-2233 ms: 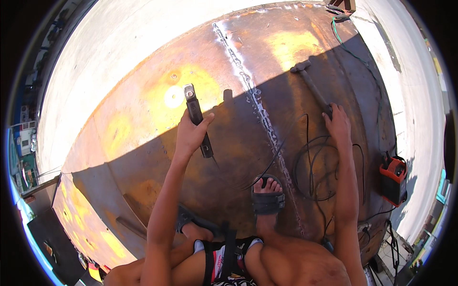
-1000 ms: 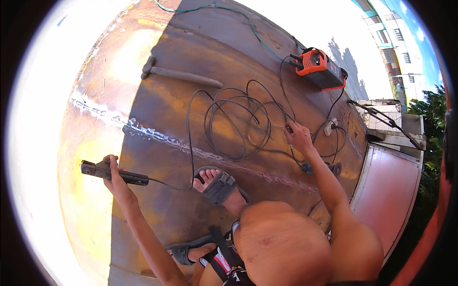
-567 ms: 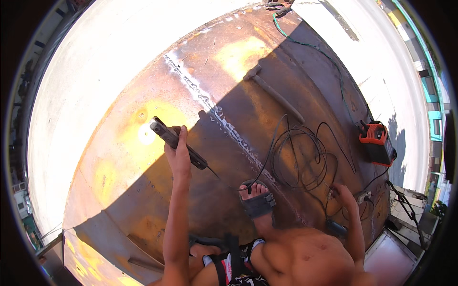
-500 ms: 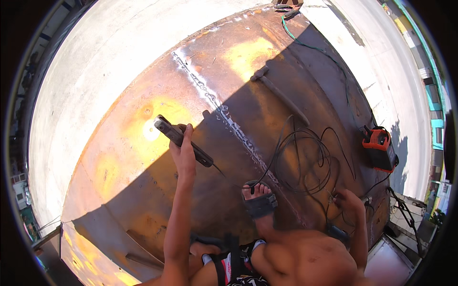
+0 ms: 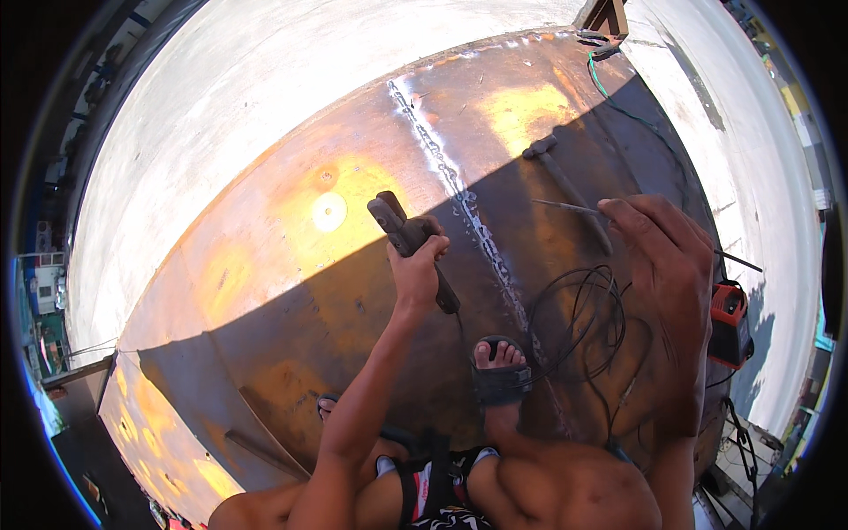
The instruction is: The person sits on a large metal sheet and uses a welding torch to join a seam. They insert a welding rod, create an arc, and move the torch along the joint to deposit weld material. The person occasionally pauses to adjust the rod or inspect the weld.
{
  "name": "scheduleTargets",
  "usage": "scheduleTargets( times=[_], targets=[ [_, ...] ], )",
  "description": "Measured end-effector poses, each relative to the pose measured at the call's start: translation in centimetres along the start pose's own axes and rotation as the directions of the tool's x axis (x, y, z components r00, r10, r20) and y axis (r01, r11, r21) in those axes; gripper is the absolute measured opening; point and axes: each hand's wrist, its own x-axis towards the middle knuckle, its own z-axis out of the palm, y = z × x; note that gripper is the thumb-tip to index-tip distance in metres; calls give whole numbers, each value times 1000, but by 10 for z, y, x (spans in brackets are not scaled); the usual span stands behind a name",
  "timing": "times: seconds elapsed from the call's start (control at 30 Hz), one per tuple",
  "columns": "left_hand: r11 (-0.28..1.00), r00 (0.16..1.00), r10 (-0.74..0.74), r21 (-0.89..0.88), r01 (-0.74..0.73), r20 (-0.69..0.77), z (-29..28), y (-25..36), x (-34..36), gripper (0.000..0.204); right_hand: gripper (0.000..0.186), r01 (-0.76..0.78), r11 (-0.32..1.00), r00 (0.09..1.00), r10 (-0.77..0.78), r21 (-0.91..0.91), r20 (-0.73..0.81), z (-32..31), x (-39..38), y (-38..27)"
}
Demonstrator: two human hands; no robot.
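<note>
The rusty brown metal sheet (image 5: 265, 234) had bare room left, up to its curved far edge. Above it, the left hand (image 5: 415, 269) wrapped tightly round a long black tool (image 5: 405, 235); the right hand (image 5: 667, 252) pinched a thin grey rod (image 5: 565, 207). A grey hammer (image 5: 565, 184) and looped black cable (image 5: 622, 320) lay right.

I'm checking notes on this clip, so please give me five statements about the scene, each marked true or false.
1. The left hand grips the black holder. True.
2. The right hand holds the hammer. False: it holds a thin rod; the hammer lies on the metal sheet.
3. The rough seam lies partly in sun, partly in shade. True.
4. The rod is clamped in the holder. False: the two are apart.
5. The orange-and-black box is at the right of the picture. True.
</note>
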Motion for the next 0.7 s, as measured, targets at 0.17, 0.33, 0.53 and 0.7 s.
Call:
scheduleTargets(
  times=[0.17,0.33,0.53,0.7],
  targets=[
    [984,989,-137,-106,143,56,13,-6,-19,10,27,291,956,956,-292,-43,-21,50,39,-9],
    [977,979,-201,-72,201,13,13,-8,-27,14,18,373,924,928,-370,-82,50,83,47,-15],
    [972,972,-236,-2,236,-1,18,-9,-29,16,14,438,893,899,-433,-106,66,108,46,-14],
    [970,971,-239,43,239,-10,20,-10,-32,13,20,468,877,883,-457,-110,108,117,48,-16]
  ],
)
